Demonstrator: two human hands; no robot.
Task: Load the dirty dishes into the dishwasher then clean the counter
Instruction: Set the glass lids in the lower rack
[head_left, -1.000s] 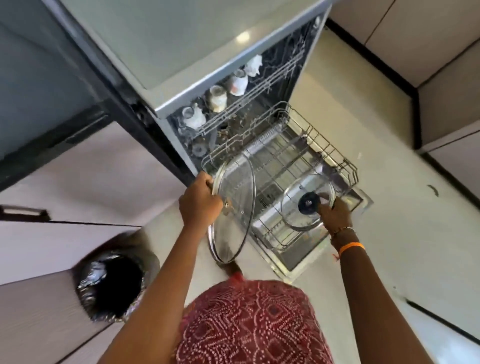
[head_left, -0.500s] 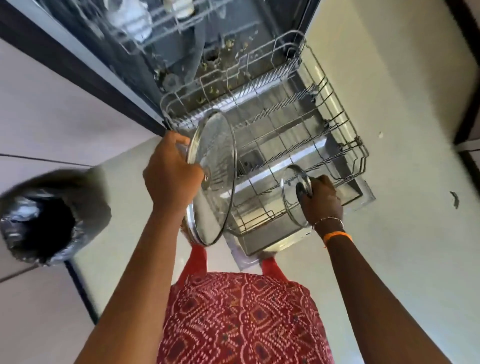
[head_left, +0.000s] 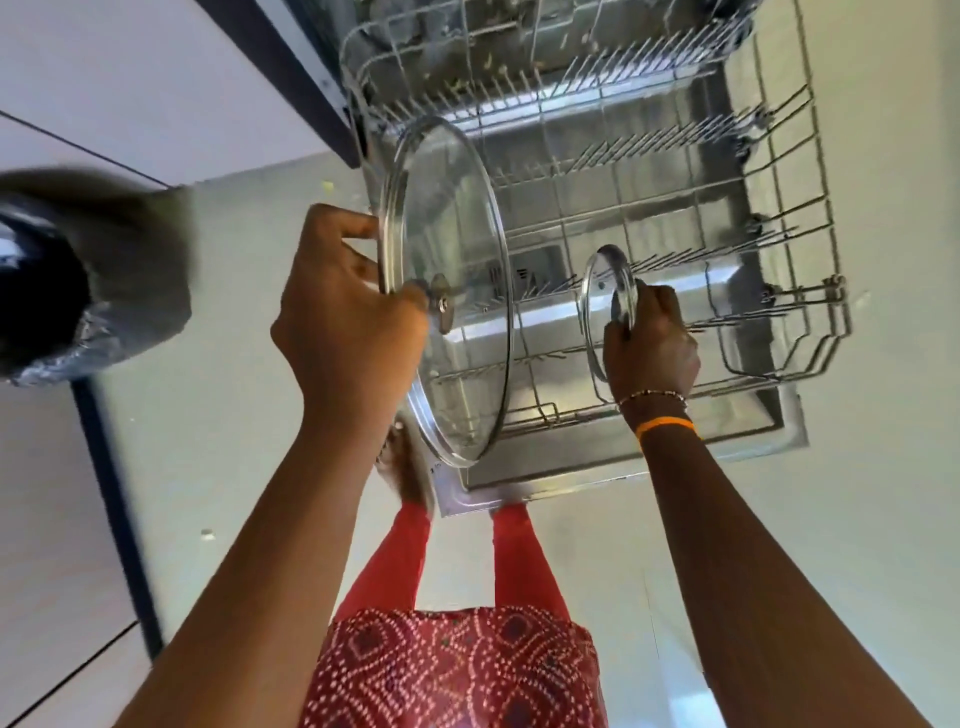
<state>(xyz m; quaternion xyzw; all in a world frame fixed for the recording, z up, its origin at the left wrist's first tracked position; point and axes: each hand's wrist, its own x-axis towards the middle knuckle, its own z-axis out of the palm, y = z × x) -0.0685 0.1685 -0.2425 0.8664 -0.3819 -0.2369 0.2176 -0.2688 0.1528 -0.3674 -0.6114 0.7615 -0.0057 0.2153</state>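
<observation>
Over rack (head_left: 810, 171) | left hand (head_left: 348, 332) grip clasps big lid (head_left: 457, 228) | right hand (head_left: 652, 345) grip pinches small lid (head_left: 605, 291) upright

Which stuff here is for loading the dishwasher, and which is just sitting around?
For the job:
- big glass lid, held by left hand
- small glass lid, held by right hand
- pulled-out lower rack

Just sitting around:
- lined bin
- floor crumbs

Two upright glass lids (head_left: 452, 291) over rack (head_left: 810, 249)
</observation>
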